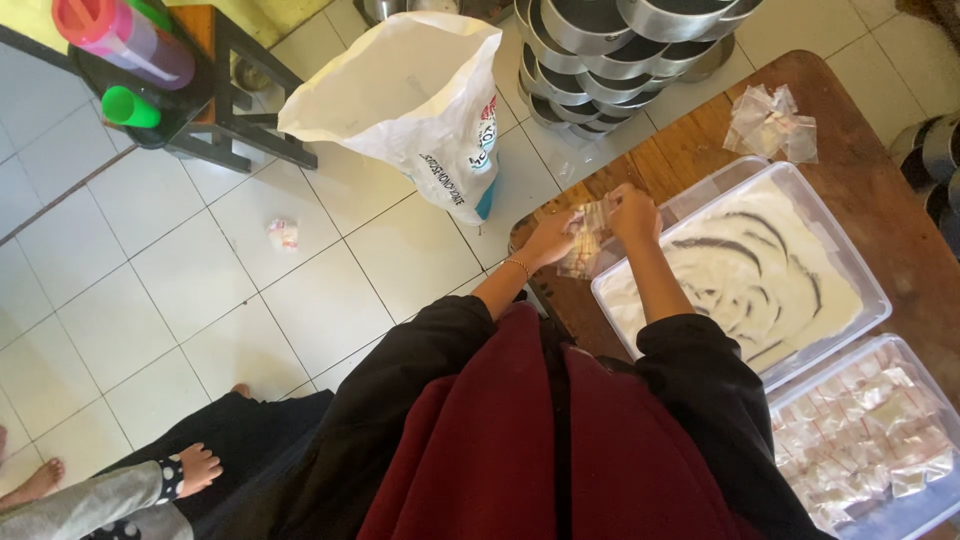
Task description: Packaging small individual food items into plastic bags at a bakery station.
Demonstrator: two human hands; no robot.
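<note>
Two hands meet over the edge of a wooden table (690,150). The left hand (553,240) and the right hand (632,210) both hold a small clear plastic bag (590,232); the fingers of each hand are pinched together on it. This bag hangs just above the near corner of a clear plastic tub (860,262), which has white powder with dark streaks inside. A thin bracelet (518,264) is on the left wrist.

Beside this tub, closer to the person, a second clear tub (935,505) is full of small filled packets. More empty plastic bags (770,122) lie in a little pile at the far side of the table. On the tiled floor stand a big white sack (425,100), open at the top, and a stack of round metal pans (610,60). One small packet (284,233) lies alone on the tiles. At the lower left, the bare feet (195,465) of another person are visible.
</note>
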